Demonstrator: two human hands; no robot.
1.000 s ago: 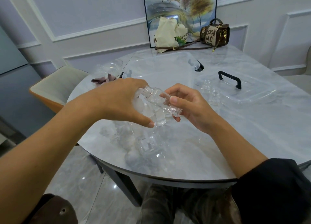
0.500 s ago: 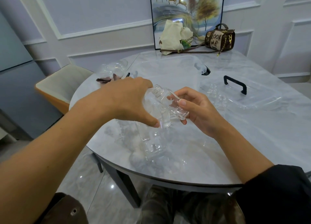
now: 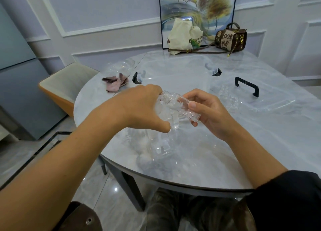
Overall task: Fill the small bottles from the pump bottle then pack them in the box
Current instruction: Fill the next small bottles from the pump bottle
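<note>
Frame centre: right hand (image 3: 209,113) pinches the small bottle (image 3: 181,106), tilted, neck toward the left hand (image 3: 142,107). Left fingers curl over the pump bottle (image 3: 160,144), upright on the desk (image 3: 260,144).

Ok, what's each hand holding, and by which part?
Right hand holds the small bottle by its lower body, near the base. Left hand grips the pump bottle by its pump head.
</note>
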